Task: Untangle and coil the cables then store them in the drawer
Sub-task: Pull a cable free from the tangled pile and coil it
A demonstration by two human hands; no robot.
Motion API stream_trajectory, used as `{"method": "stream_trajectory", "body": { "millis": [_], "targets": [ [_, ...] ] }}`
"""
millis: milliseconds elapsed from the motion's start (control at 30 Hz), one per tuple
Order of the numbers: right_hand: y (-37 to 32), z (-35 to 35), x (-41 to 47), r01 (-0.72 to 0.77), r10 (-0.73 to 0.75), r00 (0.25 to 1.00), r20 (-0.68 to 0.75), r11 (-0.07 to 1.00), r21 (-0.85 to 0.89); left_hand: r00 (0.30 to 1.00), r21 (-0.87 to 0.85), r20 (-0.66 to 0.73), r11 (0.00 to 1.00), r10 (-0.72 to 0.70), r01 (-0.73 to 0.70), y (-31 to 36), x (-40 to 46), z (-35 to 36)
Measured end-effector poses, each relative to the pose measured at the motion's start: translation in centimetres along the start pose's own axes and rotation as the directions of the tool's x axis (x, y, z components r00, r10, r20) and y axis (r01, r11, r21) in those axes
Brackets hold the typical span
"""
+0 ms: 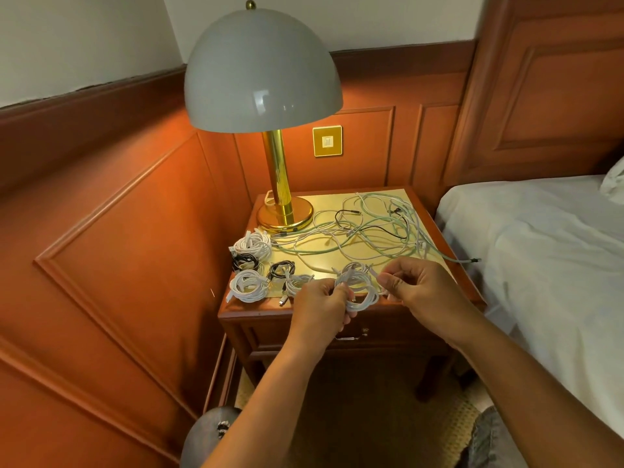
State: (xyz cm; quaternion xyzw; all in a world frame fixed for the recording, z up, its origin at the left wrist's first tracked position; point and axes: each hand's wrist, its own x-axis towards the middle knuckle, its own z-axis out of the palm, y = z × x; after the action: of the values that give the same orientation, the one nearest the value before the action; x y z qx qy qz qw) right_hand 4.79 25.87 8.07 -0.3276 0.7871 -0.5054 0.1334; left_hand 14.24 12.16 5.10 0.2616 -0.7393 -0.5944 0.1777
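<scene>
— White cable (358, 289), wound into a ring. That's what both hands are on, just over the front edge of the tabletop (378, 197).

— Which hand has it?

— The left hand (321, 304) grips the ring on its left side, fingers curled round the loops. The right hand (417, 286) is on the other side, fingers pinched together on the loose end that sticks out to the right. So the ring sits between the two hands, flat side facing us, and the loose end points to the right hand. I think that end gets tucked round the ring next, so the right hand does the work and the left just holds.

— Where does it go after?

— Into the drawer (351, 336), I'd say. It's right under the hands and looks closed.

— How many are done?

— I count about five little coils (251, 246) on the left of the tabletop: three white, two black. They are small, so I might be off by one. With the one in the hands, that's six.

— And the rest?

— One big messy pile (368, 228) behind the hands, near the lamp (263, 69). White, pale green and black cables all crossed over. I can't count them. One green end hangs off the right edge by the bed (540, 248).
</scene>
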Motion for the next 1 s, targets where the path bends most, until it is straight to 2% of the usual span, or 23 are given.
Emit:
{"method": "stream_trajectory", "body": {
  "millis": [100,233,400,467,533,600,667,733,767,833,900,1000],
  "targets": [
    [-0.7,-0.6,0.6,0.006,0.001,0.998,0.066,0.994,-0.107,1.000,0.056,-0.002,0.998,0.026,-0.026,0.2,0.0,0.3],
    [-1.6,-1.5,1.4,-0.027,0.036,0.991,0.128,0.998,-0.065,1.000,0.069,0.025,0.998,0.008,-0.009,0.7,-0.1,0.6],
    [-2.7,-2.1,2.0,-0.016,0.059,0.977,0.205,0.978,-0.209,0.998,0.099,0.069,0.995,-0.001,-0.005,1.1,-0.3,1.1],
    [-2.9,-1.6,2.1,-0.001,0.074,0.978,0.195,0.937,-0.350,0.997,0.109,0.070,0.994,0.021,-0.029,1.2,-0.3,1.3],
    [-3.1,-0.7,2.2,-0.005,0.077,0.989,0.126,0.870,-0.493,0.997,0.096,0.062,0.994,0.055,-0.060,1.4,-0.4,1.4],
    [-2.9,0.2,2.1,-0.056,0.079,0.997,0.022,0.851,-0.522,0.994,0.058,0.059,0.994,0.087,-0.091,1.6,-0.6,1.4],
    [-2.1,0.8,2.1,-0.112,0.101,0.994,-0.047,0.906,-0.409,0.991,0.018,0.075,0.993,0.115,-0.116,1.8,-0.7,1.2],
    [-1.2,1.1,1.9,-0.171,0.168,0.985,-0.028,0.972,-0.162,0.983,0.001,0.124,0.991,0.135,-0.136,1.7,-0.8,0.9],
    [-0.9,1.0,1.7,-0.223,0.223,0.974,0.037,0.975,0.007,0.979,-0.007,0.153,0.991,0.133,-0.134,1.6,-0.9,0.7],
    [-0.1,0.4,1.3,-0.347,0.288,0.933,0.217,0.880,0.325,0.974,-0.048,0.199,0.994,0.104,-0.097,1.2,-1.0,0.6],
    [0.6,-0.2,1.1,-0.414,0.285,0.897,0.337,0.808,0.419,0.975,-0.091,0.214,0.995,0.065,-0.046,0.8,-1.0,0.6],
    [1.1,-0.2,0.8,-0.439,0.293,0.884,0.364,0.787,0.433,0.980,-0.158,0.198,0.987,0.025,0.007,0.1,-0.9,0.4]
  ]
}}
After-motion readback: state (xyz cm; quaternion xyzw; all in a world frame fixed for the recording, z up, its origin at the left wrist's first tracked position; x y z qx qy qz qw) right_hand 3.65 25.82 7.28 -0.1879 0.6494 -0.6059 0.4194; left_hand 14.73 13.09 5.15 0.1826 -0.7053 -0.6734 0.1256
